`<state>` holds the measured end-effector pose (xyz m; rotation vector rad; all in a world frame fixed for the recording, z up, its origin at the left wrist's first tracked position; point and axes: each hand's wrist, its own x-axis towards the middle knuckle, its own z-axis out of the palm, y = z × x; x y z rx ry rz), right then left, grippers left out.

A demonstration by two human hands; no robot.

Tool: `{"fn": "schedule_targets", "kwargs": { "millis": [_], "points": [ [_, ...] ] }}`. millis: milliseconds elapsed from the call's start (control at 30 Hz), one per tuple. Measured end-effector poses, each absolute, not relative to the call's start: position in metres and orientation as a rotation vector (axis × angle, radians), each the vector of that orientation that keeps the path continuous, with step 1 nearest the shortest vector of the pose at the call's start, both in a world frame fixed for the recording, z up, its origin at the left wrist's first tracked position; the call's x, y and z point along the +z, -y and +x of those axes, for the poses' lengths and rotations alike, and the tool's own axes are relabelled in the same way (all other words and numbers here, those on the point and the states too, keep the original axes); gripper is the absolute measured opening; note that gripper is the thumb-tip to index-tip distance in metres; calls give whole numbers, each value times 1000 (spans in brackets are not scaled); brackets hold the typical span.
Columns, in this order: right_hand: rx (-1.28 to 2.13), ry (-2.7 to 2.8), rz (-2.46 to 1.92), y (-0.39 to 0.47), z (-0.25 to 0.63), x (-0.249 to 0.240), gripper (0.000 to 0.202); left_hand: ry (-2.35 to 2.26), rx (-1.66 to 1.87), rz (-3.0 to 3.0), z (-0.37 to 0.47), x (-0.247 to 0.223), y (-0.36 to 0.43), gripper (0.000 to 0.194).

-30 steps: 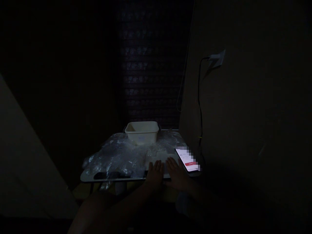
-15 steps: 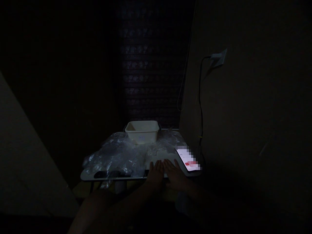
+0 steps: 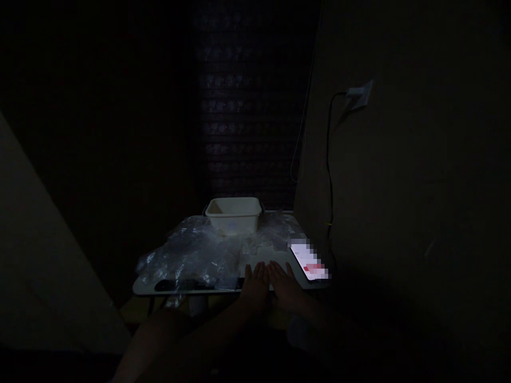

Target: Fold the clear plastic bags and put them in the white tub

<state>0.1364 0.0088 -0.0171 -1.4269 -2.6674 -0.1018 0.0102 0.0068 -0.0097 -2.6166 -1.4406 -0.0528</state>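
Both hands lie side by side at the front edge of a small light-topped table (image 3: 275, 256), palms down. My left hand (image 3: 255, 283) has its fingers stretched forward and holds nothing. Close against it, my right hand (image 3: 285, 286) is also flat, thumb and fingers extended, with nothing in it. To the right of that hand lies a phone (image 3: 309, 259) with a lit screen, partly pixelated. Crumpled clear plastic bags (image 3: 195, 255) spread over the table's left and back. Among them stands a white rectangular tub (image 3: 233, 222).
The room is very dark. A black cable (image 3: 328, 154) hangs from a plug in the wall socket (image 3: 361, 96) at the right. Behind the table is a dark blind (image 3: 239, 106) with a thin looped cord. My bare leg (image 3: 155, 338) shows at lower left.
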Motion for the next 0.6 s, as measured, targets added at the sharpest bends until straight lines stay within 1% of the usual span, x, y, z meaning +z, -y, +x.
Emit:
{"fn": "schedule_targets", "kwargs": {
  "millis": [467,600],
  "points": [
    [-75,2666,-1436,-6,136,-14,68,1446,43,-2622,11,-4,-4,62],
    [-72,2662,-1447,-6,136,-14,68,1451,7,-2622,11,-4,-4,63]
  ]
}}
